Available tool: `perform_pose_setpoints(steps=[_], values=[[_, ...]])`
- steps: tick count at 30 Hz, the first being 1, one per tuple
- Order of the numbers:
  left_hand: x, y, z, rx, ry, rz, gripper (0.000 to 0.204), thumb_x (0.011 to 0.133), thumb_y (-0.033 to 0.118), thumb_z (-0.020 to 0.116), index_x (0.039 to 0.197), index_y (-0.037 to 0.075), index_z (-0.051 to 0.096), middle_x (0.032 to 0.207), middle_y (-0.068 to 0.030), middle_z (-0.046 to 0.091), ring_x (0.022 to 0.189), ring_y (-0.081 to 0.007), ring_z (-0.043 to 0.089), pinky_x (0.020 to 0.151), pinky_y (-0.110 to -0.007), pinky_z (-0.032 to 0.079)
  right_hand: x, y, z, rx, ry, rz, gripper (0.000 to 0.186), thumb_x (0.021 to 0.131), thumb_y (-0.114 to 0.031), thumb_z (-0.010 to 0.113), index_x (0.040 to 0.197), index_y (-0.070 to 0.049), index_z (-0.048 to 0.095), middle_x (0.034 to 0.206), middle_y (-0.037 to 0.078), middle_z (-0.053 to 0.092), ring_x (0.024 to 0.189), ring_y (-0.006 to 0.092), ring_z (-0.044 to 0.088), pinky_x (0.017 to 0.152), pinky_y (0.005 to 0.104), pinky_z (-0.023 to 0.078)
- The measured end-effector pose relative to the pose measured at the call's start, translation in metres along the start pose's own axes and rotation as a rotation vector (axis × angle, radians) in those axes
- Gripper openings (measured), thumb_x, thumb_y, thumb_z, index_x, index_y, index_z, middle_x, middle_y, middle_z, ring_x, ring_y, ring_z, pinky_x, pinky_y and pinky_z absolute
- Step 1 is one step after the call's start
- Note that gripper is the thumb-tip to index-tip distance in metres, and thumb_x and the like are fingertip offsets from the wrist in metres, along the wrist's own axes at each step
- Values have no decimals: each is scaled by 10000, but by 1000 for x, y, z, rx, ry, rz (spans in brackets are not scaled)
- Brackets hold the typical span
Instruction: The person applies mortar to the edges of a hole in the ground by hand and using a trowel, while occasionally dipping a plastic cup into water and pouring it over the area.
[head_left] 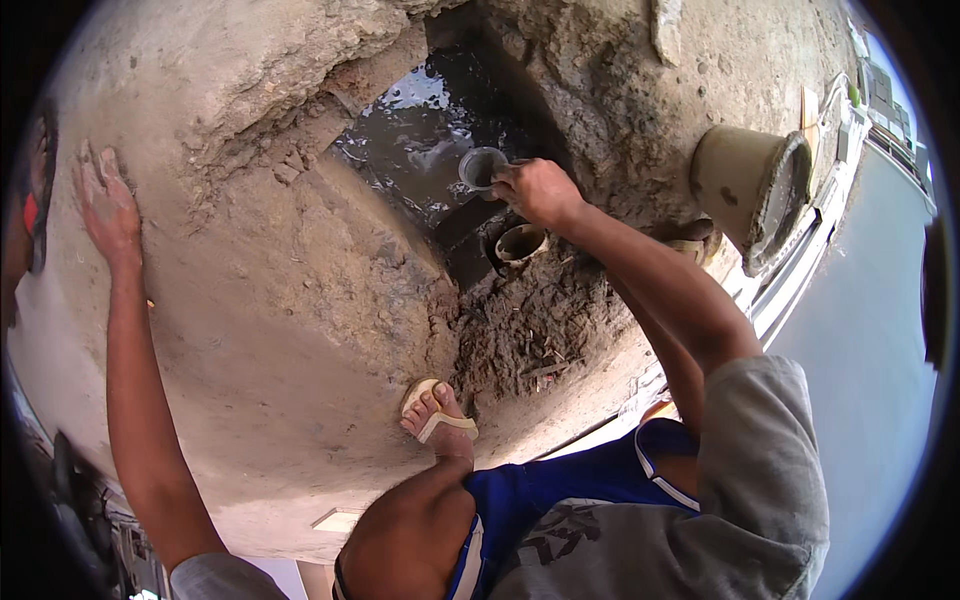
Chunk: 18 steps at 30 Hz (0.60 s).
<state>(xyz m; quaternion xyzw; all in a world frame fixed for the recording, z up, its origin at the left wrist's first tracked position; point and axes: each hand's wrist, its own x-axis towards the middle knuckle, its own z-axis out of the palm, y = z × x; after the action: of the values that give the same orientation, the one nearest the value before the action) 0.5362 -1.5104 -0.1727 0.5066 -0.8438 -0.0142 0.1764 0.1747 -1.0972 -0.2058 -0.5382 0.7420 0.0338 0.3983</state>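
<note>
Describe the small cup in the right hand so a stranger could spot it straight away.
Start at the dark, water-filled pit cut into the dusty ground. Over its right edge, the right hand grips a small grey cup by the rim. Unlike the brown pot resting just below it, it is held up, above the water.

The person crouches, one bare knee bent up and a sandalled foot (438, 412) planted ahead. The left arm stretches straight out to the side, its hand (105, 208) pressed flat with fingers spread. The right arm reaches forward and down, elbow slightly bent, its hand (535, 190) curled closed with the knuckles up and the thumb side turned leftward.
</note>
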Motion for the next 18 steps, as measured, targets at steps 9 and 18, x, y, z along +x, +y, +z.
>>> perform_pose_setpoints(steps=[9,18], values=[[3,-7,2,38,-87,-35,542,1021,368,375,1382,-33,423,1448,-201,405,1357,-329,353,1130,-377,255,146,96,176,-143,-272,405,261,881,-170,497,971,-94,730,1058,145,689,982,331,672,823,444,556],[5,11,-1,102,-201,199,584,1044,370,186,1428,-48,323,1467,-217,362,1370,-344,328,1135,-415,247,157,120,209,-124,-271,519,278,899,-206,490,988,-80,721,1038,139,693,976,319,676,825,447,555]])
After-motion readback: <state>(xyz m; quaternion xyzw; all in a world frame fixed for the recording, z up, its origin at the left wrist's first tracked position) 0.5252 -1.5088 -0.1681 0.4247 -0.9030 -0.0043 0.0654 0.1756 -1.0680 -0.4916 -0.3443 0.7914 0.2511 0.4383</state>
